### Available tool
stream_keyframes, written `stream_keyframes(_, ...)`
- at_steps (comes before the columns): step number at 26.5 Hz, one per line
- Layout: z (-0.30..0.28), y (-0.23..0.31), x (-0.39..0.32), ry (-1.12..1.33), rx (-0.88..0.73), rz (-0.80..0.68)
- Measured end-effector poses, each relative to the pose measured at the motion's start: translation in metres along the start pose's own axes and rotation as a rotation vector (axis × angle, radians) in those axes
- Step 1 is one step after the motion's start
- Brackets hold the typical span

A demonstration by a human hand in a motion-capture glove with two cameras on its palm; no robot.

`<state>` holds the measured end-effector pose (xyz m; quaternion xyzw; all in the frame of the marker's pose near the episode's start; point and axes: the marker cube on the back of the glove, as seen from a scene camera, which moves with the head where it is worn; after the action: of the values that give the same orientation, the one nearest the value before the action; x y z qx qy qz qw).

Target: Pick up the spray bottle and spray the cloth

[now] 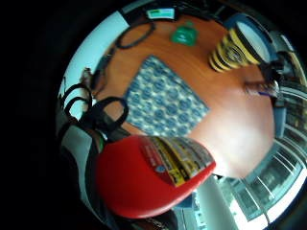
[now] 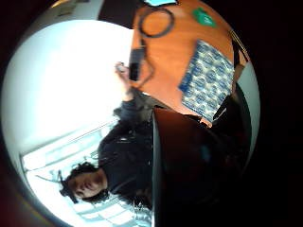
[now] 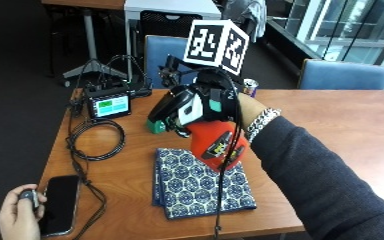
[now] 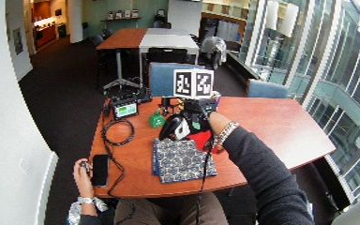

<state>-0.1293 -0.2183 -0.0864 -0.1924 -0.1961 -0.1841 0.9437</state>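
Observation:
My gloved right hand grips the top of a red spray bottle and holds it in the air, tilted, above the far edge of the cloth. The cloth is blue with a white pattern and lies flat on the wooden table near its front edge. In the wide outside view the hand holds the bottle just over the cloth. The bottle's red body with its yellow label fills the little finger side view, with the cloth beyond it. From the thumb side the bottle looks dark beside the cloth.
A small green object stands behind the cloth. At the table's left are a screen device, a coiled black cable and a phone. A bare hand holds a small clicker there. A can stands at the back.

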Motion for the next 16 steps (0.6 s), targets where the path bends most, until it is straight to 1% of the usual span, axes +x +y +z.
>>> stream_keyframes(3,-0.01,-0.014,-0.014,-0.138,0.058,-0.069)
stream_keyframes(9,-0.016,-0.043,-0.035,-0.287,0.203,-0.146)
stream_keyframes(16,-0.003,-0.076,-0.027,-0.557,0.424,-0.202)
